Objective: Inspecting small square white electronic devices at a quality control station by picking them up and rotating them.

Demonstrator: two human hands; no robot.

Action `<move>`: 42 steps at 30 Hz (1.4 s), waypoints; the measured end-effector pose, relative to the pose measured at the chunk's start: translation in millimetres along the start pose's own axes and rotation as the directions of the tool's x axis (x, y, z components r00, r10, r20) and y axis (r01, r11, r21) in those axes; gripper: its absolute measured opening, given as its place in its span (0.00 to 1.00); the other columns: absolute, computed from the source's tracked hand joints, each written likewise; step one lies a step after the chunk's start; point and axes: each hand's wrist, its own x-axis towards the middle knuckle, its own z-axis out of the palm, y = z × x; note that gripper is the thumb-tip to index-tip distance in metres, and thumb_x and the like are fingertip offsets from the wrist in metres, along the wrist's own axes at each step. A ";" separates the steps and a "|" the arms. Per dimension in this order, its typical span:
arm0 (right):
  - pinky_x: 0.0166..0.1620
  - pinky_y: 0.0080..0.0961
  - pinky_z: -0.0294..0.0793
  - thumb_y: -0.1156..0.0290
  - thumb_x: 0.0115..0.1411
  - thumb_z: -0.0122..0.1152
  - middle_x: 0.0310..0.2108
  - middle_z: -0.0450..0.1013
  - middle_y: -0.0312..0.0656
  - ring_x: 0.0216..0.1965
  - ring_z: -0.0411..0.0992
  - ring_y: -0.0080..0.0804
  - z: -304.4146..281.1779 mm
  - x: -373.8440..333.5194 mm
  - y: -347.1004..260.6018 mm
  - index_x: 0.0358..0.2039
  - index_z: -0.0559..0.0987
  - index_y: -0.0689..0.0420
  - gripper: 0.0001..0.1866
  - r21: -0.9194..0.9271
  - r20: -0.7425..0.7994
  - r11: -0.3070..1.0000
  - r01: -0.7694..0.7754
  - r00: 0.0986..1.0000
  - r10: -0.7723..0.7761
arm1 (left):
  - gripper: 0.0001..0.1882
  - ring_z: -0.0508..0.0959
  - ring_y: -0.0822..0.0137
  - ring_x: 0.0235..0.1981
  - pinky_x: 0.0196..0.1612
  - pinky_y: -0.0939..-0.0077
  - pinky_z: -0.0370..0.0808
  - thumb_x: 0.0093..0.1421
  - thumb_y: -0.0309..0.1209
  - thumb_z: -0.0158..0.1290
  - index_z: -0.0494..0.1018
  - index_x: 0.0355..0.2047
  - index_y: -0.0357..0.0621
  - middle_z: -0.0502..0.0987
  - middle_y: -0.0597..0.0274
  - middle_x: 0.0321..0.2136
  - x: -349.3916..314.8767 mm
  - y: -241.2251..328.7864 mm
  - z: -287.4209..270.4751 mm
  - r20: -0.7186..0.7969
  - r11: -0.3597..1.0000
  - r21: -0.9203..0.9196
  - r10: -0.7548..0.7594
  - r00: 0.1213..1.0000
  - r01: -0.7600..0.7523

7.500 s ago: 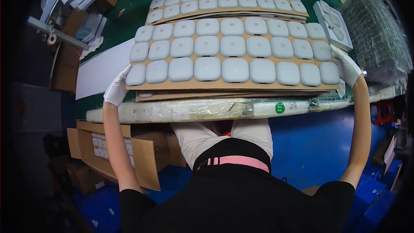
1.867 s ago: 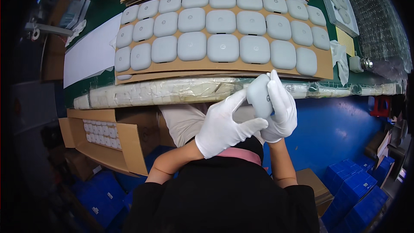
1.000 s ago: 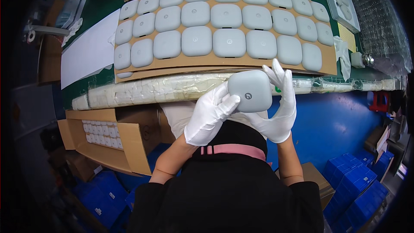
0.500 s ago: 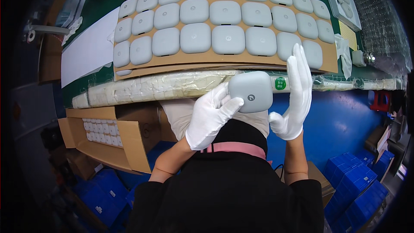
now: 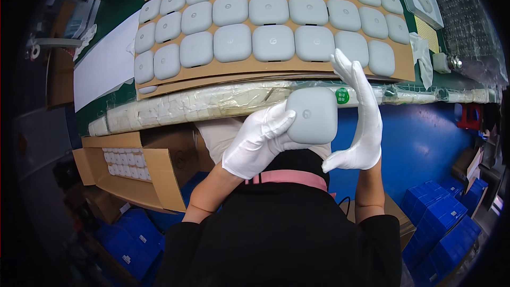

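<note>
A rounded-square, light grey plastic case [image 5: 313,117] with a small round logo is held up in front of my waist. My white-gloved left hand [image 5: 257,141] grips its left side, thumb on the face and the other fingers hidden behind it. Just right of the case, my gloved right hand [image 5: 362,119] stands upright, fingers stretched up and thumb spread out, apart from the case. Beyond both hands, rows of similar grey cases [image 5: 273,42] lie on a brown cardboard sheet [image 5: 228,77] on the table.
Plastic-wrapped padding [image 5: 186,107] runs along the table's front edge. White paper [image 5: 103,58] lies at left, a white tray [image 5: 425,0] at far right. An open carton [image 5: 162,178] with small white pieces stands lower left. Blue boxes [image 5: 433,207] are stacked lower right.
The case has turned slightly in my left hand and come a little nearer to me. My right hand's fingers have tilted left toward the case, its thumb reaching further left.
</note>
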 end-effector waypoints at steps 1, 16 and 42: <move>0.66 0.43 0.61 0.35 0.42 0.72 0.66 0.59 0.57 0.64 0.63 0.54 -0.9 1.2 -1.6 0.68 0.60 0.59 0.60 0.007 0.018 1.000 -0.001 1.000 0.001 | 0.24 0.80 0.63 0.47 0.49 0.74 0.80 0.69 0.30 0.47 0.62 0.63 0.30 0.74 0.49 0.53 0.3 -0.4 -0.3 0.014 0.999 -0.027 -0.022 1.000 0.023; 0.64 0.47 0.62 0.29 0.56 0.52 0.63 0.63 0.54 0.63 0.63 0.54 4.0 -22.3 11.7 0.68 0.59 0.56 0.52 0.067 0.214 0.975 -0.211 0.958 0.193 | 0.31 0.82 0.47 0.44 0.54 0.56 0.76 0.74 0.43 0.32 0.60 0.62 0.25 0.72 0.32 0.54 -7.3 0.1 28.7 -0.018 0.993 0.035 0.112 0.994 -0.112; 0.51 0.38 0.73 0.43 0.67 0.45 0.59 0.65 0.59 0.51 0.72 0.49 -105.4 -4.4 38.0 0.67 0.57 0.63 0.40 0.758 -0.187 0.643 -0.105 0.911 0.368 | 0.33 0.84 0.45 0.32 0.41 0.66 0.81 0.75 0.46 0.27 0.73 0.46 0.26 0.81 0.33 0.35 14.3 -6.7 21.6 0.049 0.952 0.258 0.159 0.986 -0.167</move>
